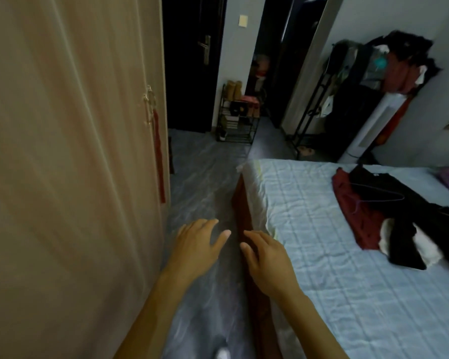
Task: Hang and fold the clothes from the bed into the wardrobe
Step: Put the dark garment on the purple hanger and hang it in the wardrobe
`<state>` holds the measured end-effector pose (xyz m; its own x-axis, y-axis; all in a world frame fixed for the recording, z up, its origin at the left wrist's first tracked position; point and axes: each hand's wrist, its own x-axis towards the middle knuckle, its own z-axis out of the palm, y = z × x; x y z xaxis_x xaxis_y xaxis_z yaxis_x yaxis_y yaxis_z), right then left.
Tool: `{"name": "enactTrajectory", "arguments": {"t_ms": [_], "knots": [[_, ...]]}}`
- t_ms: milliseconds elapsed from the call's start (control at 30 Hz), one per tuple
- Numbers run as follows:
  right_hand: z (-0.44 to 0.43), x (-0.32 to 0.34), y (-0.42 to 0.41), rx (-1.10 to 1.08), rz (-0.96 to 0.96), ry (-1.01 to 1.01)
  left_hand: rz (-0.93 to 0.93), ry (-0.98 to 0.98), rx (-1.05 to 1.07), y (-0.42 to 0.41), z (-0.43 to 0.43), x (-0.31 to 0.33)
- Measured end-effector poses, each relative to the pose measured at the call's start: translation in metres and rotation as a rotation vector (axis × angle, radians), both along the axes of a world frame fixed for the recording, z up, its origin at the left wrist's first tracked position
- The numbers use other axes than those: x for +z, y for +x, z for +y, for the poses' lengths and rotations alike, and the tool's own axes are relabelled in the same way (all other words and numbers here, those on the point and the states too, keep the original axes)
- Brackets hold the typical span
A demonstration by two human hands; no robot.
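Note:
A pile of clothes lies on the bed at the right: a dark red garment, a black garment with white parts, and a thin wire hanger on top. The beige wardrobe fills the left side, its doors closed. My left hand and my right hand hover side by side over the floor gap between wardrobe and bed, fingers relaxed and spread, holding nothing. Both are well left of the clothes pile.
A red tassel hangs from the wardrobe handle. The bed's dark red side rail runs along the narrow grey floor aisle. A shoe rack and a loaded coat stand are at the far end by dark doorways.

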<state>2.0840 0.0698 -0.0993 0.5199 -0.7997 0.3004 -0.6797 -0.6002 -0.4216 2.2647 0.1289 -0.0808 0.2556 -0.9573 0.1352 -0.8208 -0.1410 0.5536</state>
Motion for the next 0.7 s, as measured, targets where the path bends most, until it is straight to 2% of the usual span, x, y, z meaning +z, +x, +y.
{"name": "enactTrajectory", "arguments": {"t_ms": [267, 467, 700], "knots": [[-0.132, -0.025, 0.042, -0.075, -0.042, 0.027, -0.063, 0.061, -0.067, 0.053, -0.131, -0.016], [-0.247, -0.037, 0.098, -0.068, -0.087, 0.076, -0.063, 0.162, -0.037, 0.117, -0.228, -0.023], [-0.366, -0.032, 0.146, -0.051, -0.072, 0.106, -0.051, 0.159, -0.030, 0.169, -0.351, -0.015]]}}
